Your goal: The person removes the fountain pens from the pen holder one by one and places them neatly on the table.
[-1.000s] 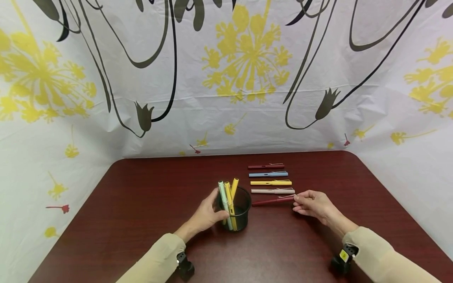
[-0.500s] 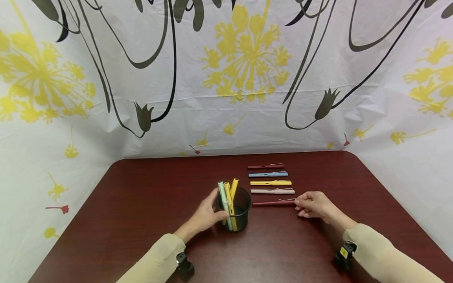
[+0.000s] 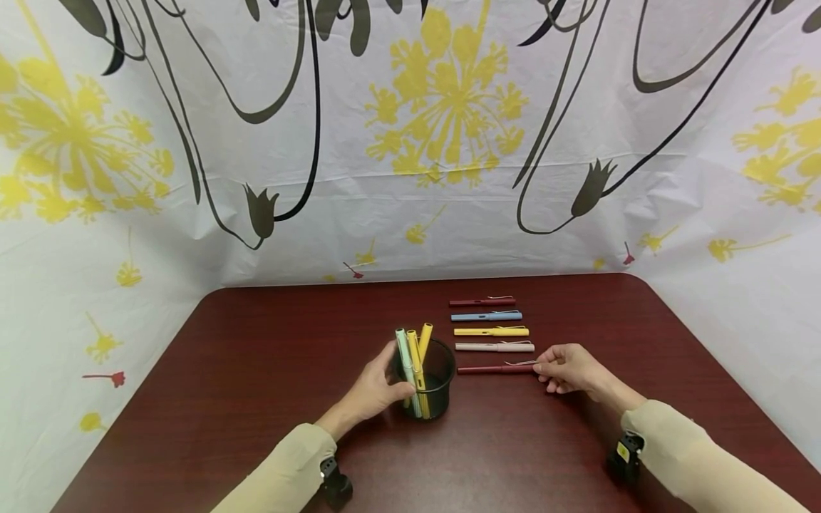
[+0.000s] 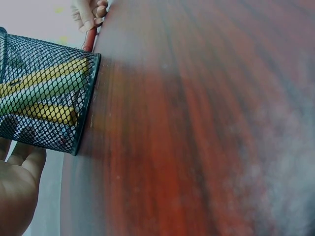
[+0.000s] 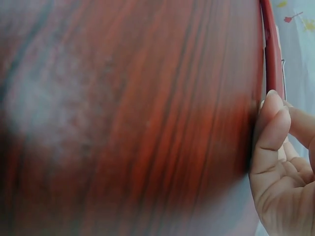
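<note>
My left hand [image 3: 370, 388] grips the side of a black mesh pen cup [image 3: 440, 400], thumb at the front and fingers behind. In the cup lean a mint-green pen [image 3: 404, 353] and two yellow pens [image 3: 415, 360]; the left wrist view shows them through the mesh [image 4: 47, 54]. My right hand [image 3: 571, 369] pinches the cap end of a dark red pen [image 3: 490, 370] between thumb and fingertips. That pen lies level, nearest me in a row of pens, its other end close to the cup. The right wrist view shows the pinch on the red pen [image 5: 273, 61] up close.
Beyond the held pen lie a pale pinkish pen [image 3: 490, 347], a yellow pen [image 3: 487, 332], a blue pen [image 3: 484, 316] and another dark red pen [image 3: 481, 303], roughly parallel. The brown table [image 3: 269, 342] meets a patterned cloth [image 3: 308, 246] at its back edge.
The red pen in my right hand has gone from slightly slanted to nearly parallel with the others, its cap end shifting a little toward me. My left hand and the cup stay put.
</note>
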Action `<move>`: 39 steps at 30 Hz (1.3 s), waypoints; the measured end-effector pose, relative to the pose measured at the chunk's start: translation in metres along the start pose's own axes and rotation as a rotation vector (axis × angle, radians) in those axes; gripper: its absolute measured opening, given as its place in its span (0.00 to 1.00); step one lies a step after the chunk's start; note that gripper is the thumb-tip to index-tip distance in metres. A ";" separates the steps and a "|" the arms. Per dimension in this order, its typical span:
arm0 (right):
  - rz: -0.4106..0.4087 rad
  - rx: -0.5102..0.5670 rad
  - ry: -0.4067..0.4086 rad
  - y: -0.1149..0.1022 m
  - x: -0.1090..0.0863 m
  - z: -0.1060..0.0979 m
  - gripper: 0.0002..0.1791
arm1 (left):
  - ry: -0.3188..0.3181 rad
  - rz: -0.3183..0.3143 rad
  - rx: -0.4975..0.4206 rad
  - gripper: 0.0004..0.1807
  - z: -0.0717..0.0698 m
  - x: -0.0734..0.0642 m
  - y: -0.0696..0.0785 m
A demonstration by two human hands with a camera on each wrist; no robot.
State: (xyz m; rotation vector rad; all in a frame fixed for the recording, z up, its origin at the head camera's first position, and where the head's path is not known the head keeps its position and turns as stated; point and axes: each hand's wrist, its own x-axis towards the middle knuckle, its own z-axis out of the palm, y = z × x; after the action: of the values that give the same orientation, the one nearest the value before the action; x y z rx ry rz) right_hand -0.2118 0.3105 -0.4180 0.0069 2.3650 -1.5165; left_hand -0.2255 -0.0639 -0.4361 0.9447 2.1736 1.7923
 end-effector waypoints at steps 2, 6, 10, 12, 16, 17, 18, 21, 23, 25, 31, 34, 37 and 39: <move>-0.007 -0.010 -0.008 0.000 0.001 -0.001 0.10 | 0.000 -0.001 0.005 0.54 0.000 0.000 0.000; -0.013 -0.022 -0.019 0.000 0.001 -0.002 0.10 | -0.003 0.000 0.011 0.54 -0.001 0.000 -0.001; -0.022 -0.054 -0.011 0.000 0.002 -0.003 0.10 | -0.003 -0.005 0.007 0.54 0.000 0.000 0.000; -0.041 -0.083 -0.001 0.000 0.003 -0.004 0.10 | -0.001 -0.007 0.005 0.54 0.000 0.000 0.000; -0.065 -0.114 0.009 0.000 0.004 -0.004 0.10 | 0.002 -0.004 0.004 0.54 0.000 0.000 -0.001; -0.068 -0.117 0.007 0.000 0.004 -0.004 0.10 | 0.002 0.000 0.004 0.54 0.000 0.000 -0.001; -0.070 -0.117 0.004 0.000 0.005 -0.004 0.10 | 0.003 0.002 0.004 0.54 0.000 0.000 -0.001; -0.077 -0.126 -0.001 -0.001 0.005 -0.005 0.11 | 0.005 0.009 0.008 0.55 0.000 0.000 0.000; -0.080 -0.134 -0.005 -0.001 0.005 -0.005 0.11 | 0.006 0.014 0.008 0.56 0.000 0.001 0.000; -0.077 -0.141 -0.014 0.000 0.006 -0.006 0.11 | 0.006 0.012 0.011 0.56 0.000 0.001 0.000; -0.041 -0.140 -0.056 -0.001 0.009 -0.010 0.11 | 0.001 0.005 0.018 0.55 0.000 0.000 0.000; -0.013 -0.133 -0.072 -0.003 0.009 -0.012 0.10 | -0.001 0.005 0.019 0.54 -0.001 0.001 0.000; 0.014 -0.129 -0.084 -0.004 0.010 -0.013 0.10 | -0.003 0.001 0.018 0.54 -0.001 0.001 0.001; 0.030 -0.132 -0.085 -0.005 0.011 -0.014 0.10 | -0.003 0.001 0.020 0.55 -0.001 0.001 0.001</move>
State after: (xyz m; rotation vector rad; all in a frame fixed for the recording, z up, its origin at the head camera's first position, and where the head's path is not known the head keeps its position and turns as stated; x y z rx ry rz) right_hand -0.2267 0.3189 -0.4117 -0.0519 2.3813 -1.3173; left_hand -0.2261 -0.0640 -0.4351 0.9522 2.1937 1.7716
